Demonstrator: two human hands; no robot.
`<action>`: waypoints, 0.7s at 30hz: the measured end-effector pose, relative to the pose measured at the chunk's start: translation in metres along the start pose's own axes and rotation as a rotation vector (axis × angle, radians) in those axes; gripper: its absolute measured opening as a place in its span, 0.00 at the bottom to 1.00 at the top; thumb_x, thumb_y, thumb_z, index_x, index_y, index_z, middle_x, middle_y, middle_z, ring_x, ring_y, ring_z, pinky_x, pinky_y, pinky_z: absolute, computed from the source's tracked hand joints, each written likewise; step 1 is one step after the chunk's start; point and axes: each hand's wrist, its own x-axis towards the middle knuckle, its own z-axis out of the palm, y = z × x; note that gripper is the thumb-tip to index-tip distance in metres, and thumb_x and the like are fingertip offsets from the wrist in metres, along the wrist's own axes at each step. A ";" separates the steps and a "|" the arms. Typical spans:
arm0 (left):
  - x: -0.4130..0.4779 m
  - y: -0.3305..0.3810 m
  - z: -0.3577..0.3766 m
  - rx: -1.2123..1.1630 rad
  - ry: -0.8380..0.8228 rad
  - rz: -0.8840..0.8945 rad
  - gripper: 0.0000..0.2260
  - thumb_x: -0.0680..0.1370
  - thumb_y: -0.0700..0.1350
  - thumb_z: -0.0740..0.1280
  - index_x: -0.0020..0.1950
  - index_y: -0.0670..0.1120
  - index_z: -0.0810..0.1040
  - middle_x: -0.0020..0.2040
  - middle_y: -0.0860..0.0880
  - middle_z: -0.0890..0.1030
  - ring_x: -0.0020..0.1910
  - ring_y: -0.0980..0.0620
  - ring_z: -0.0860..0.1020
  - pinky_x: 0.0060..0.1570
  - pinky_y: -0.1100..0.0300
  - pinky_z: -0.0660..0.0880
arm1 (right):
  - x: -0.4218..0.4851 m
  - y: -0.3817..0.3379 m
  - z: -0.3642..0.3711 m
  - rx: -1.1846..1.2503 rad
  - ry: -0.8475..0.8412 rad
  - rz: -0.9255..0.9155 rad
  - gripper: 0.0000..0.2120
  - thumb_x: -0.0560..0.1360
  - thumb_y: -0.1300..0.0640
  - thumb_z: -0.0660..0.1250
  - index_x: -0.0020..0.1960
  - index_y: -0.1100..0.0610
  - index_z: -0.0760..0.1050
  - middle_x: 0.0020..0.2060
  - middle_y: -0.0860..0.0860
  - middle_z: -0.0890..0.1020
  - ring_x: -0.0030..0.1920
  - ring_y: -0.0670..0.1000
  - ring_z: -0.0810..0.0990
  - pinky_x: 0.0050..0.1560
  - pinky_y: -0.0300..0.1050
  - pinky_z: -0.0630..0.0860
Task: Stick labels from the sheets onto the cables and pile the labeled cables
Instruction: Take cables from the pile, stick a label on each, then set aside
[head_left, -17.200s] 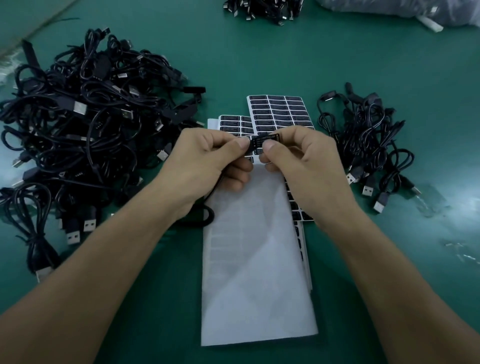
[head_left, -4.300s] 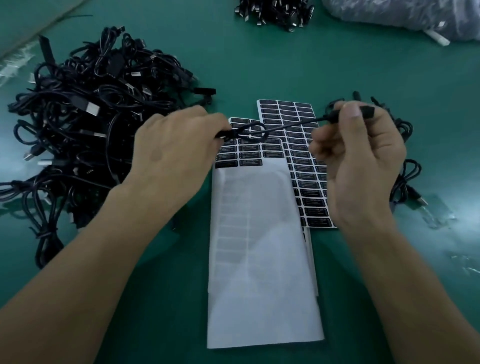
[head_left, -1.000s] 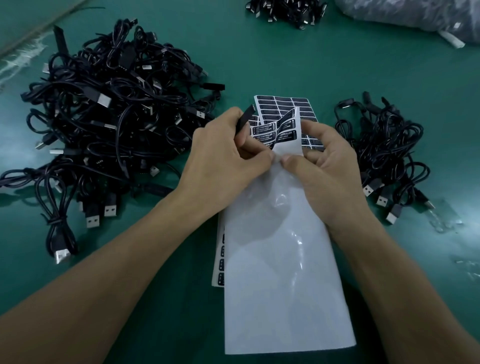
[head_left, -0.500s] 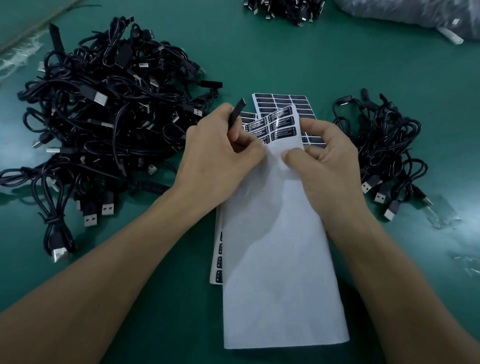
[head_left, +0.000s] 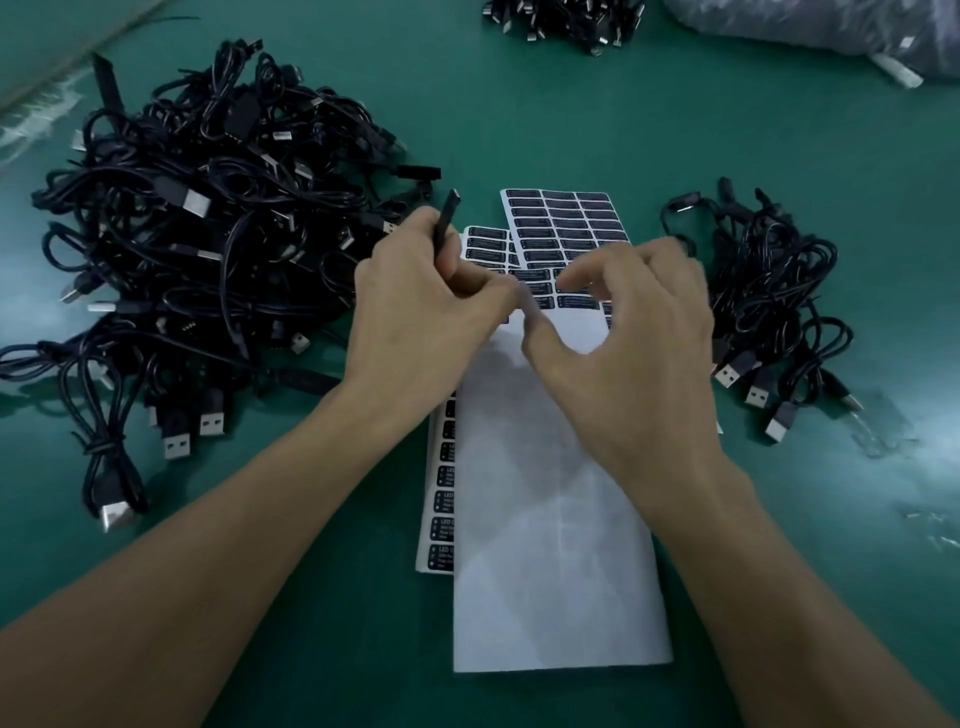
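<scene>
Left grip (head_left: 415, 317) clasps a thin black cable end (head_left: 447, 221); right grip (head_left: 644, 353), blurred, curls beside it over the white label sheet (head_left: 561, 571), hold unclear.

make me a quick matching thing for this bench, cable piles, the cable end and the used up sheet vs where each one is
1 big cable pile
2 small cable pile
3 cable end
4 peeled white sheet

a gripped in the left hand
b right of the label sheets
c left of the label sheets
d reaching nearest the bottom edge of the view

Pairs: 1-c, 2-b, 3-a, 4-d
</scene>
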 end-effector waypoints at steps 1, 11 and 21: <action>-0.001 0.001 0.001 0.000 -0.001 -0.002 0.19 0.67 0.42 0.71 0.37 0.50 0.58 0.31 0.50 0.84 0.40 0.39 0.82 0.43 0.45 0.77 | 0.000 -0.002 0.001 -0.004 -0.005 -0.028 0.09 0.71 0.52 0.74 0.47 0.56 0.79 0.44 0.49 0.75 0.48 0.53 0.74 0.48 0.40 0.66; -0.001 0.001 0.003 -0.048 -0.022 -0.053 0.20 0.67 0.47 0.73 0.37 0.49 0.60 0.37 0.38 0.83 0.43 0.37 0.83 0.48 0.38 0.78 | 0.000 -0.003 0.001 -0.040 -0.070 0.007 0.04 0.76 0.54 0.70 0.45 0.54 0.83 0.40 0.50 0.81 0.46 0.55 0.78 0.44 0.39 0.59; -0.006 0.005 0.006 -0.120 -0.187 -0.045 0.11 0.79 0.49 0.53 0.38 0.49 0.67 0.37 0.47 0.82 0.38 0.45 0.74 0.38 0.51 0.70 | 0.013 0.002 -0.009 0.750 0.115 0.296 0.07 0.76 0.62 0.70 0.44 0.50 0.79 0.31 0.50 0.79 0.33 0.46 0.75 0.36 0.40 0.73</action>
